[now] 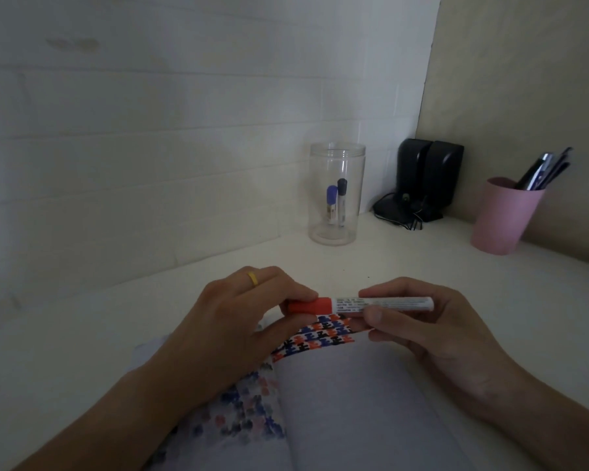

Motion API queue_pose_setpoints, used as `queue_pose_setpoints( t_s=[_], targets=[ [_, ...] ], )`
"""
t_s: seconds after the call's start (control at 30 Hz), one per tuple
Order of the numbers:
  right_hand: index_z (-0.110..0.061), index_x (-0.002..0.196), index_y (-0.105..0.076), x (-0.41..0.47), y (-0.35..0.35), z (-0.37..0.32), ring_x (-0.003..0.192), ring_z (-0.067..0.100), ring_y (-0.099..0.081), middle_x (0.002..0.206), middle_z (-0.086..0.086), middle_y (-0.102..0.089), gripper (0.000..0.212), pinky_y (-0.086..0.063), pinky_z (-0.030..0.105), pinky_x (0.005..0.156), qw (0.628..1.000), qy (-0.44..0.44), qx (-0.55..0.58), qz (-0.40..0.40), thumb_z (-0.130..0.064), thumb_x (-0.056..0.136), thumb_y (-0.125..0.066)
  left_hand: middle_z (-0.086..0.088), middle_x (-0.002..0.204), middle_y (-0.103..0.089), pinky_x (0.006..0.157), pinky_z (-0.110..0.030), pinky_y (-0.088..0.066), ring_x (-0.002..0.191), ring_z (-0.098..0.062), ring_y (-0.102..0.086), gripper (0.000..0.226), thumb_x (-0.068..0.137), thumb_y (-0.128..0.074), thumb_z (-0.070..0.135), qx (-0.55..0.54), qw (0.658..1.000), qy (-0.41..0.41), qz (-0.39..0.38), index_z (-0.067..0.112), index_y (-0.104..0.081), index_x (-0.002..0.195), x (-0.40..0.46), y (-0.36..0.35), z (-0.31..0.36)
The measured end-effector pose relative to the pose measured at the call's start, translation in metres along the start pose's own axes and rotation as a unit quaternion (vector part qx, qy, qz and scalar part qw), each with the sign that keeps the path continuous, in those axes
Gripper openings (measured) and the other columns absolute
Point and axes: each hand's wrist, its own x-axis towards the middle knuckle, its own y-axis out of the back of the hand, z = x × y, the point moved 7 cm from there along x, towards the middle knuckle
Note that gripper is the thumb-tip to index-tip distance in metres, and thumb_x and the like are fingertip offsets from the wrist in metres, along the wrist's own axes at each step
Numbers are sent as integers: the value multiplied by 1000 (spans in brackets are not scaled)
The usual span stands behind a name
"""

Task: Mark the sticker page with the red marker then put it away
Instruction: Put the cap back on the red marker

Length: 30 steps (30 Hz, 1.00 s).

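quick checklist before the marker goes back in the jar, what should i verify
1. Cap on the red marker: ok, the red cap sits flush on the barrel under the left hand.
2. Cap fully clicked shut: cannot tell.
3. Hold on the marker: ok, the right hand pinches the barrel and the left grips the cap end.
4. Clear jar open: ok, no lid shows on its rim.
5. Room in the jar: ok, only a blue marker and a black marker stand inside.
6. Sticker page marked: ok, red, blue and black marks show on it.
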Motion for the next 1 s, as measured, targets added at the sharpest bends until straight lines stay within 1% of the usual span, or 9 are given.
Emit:
queue_pose_setpoints(
  t_s=[0.13, 0.3, 0.5, 0.6, 0.67, 0.77, 0.87, 0.93, 1.0],
  targets=[
    [-4, 91, -81, -2, 0, 1, 86, 31, -79, 94, 22, -81, 28, -61, 22, 65, 1000, -17, 16, -5, -17, 66, -80, 3, 96, -76, 73, -24, -56, 83, -10, -68, 24, 87, -76, 29, -8, 999, -29, 18, 12, -76, 103, -1, 3, 5],
    [3, 91, -80, -2, -1, 3, 69, 26, -79, 87, 25, -80, 35, -61, 20, 59, 999, -31, 40, -4, -20, 65, -79, -1, 93, -76, 70, -29, -56, 82, -14, -67, 26, 89, -70, 31, -16, 999, -42, 29, 9, -76, 102, -3, 1, 12],
    [5, 86, -79, -3, -2, 3, 65, 27, -76, 82, 26, -79, 24, -61, 22, 59, 999, -27, 17, -12, -15, 72, -76, -5, 90, -75, 69, -31, -55, 78, -19, -67, 28, 91, -66, 31, 8, 998, -60, 25, 6, -76, 98, -5, -5, 12],
    [1, 80, -80, -3, -2, 3, 61, 28, -75, 76, 26, -78, 22, -61, 25, 59, 1000, -24, 9, -12, -19, 70, -78, -6, 88, -74, 70, -30, -53, 76, -21, -65, 24, 91, -67, 27, 22, 997, -69, 24, 5, -76, 98, -6, -7, 15],
    [-2, 78, -81, -2, -3, 3, 62, 28, -74, 76, 25, -78, 22, -61, 26, 59, 1000, -23, 5, -14, -21, 68, -79, -5, 89, -74, 71, -29, -54, 78, -19, -66, 23, 90, -69, 28, 27, 997, -67, 18, 7, -76, 99, -6, -6, 13],
    [-2, 77, -81, -3, -6, 3, 61, 26, -73, 76, 25, -78, 20, -60, 25, 59, 999, -19, -6, -27, -20, 71, -79, 0, 102, -73, 77, -28, -55, 89, -14, -66, 25, 91, -68, 30, 21, 999, -31, 9, 13, -74, 109, -2, 0, 4],
    [-3, 78, -81, -4, -12, 1, 59, 21, -71, 75, 20, -80, 17, -57, 24, 57, 997, 9, -59, -52, -19, 75, -78, 1, 115, -68, 86, -25, -53, 99, -11, -62, 31, 97, -58, 34, 38, 999, -16, 1, 17, -69, 120, -1, 5, 1],
    [-8, 82, -82, -4, -13, -2, 60, 15, -69, 74, 9, -81, 17, -54, 22, 56, 990, 48, -125, -54, -24, 77, -78, 1, 119, -66, 88, -26, -53, 101, -12, -62, 32, 100, -54, 34, 52, 998, -12, -11, 19, -66, 126, -1, 2, -1],
    [-17, 84, -84, -5, -11, -6, 58, 8, -66, 74, -2, -80, 16, -50, 20, 52, 975, 88, -203, -30, -30, 77, -78, 0, 120, -66, 88, -27, -53, 101, -13, -62, 33, 100, -54, 33, 66, 998, 1, -8, 21, -64, 128, -1, 2, -3]
  ],
)
